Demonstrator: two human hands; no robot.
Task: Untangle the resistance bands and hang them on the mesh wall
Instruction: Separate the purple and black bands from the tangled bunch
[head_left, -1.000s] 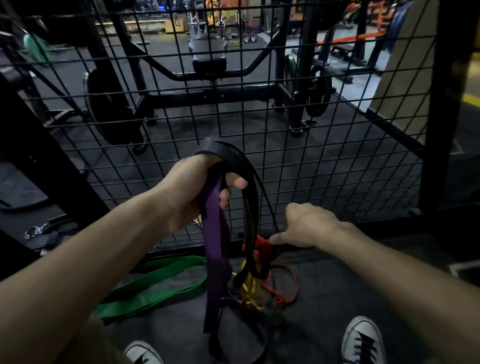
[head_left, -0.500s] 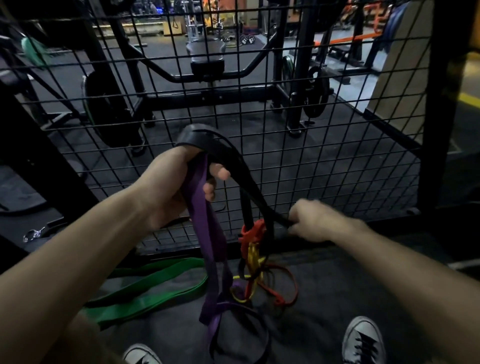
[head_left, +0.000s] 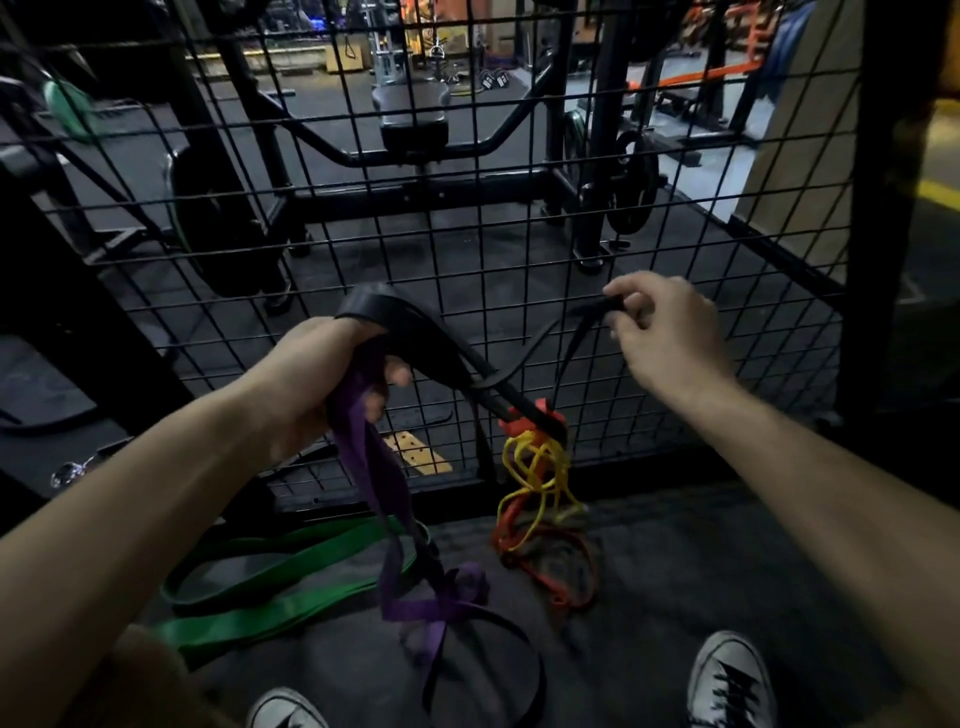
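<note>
My left hand (head_left: 322, 374) grips a wide black band (head_left: 415, 332) and a purple band (head_left: 374, 478) together, close in front of the black mesh wall (head_left: 467, 156). The purple band hangs down to a knot near the floor. My right hand (head_left: 660, 327) pinches a thin black band (head_left: 576, 322) and holds it up and to the right. That thin band runs down into a tangle with a red band (head_left: 530, 421) and a yellow band (head_left: 535, 467), which dangle onto the floor. A green band (head_left: 270, 582) lies flat on the floor at the lower left.
Behind the mesh stand a weight bench (head_left: 415, 119), a black rack frame and weight plates (head_left: 634, 187). A thick black post (head_left: 878, 208) borders the mesh on the right. My two white sneakers (head_left: 727, 680) stand on dark rubber flooring at the bottom edge.
My right hand has risen from low near the tangle up and rightward, drawing the thin black band out. The red and yellow tangle has lifted off the floor. My left hand kept its grip.
</note>
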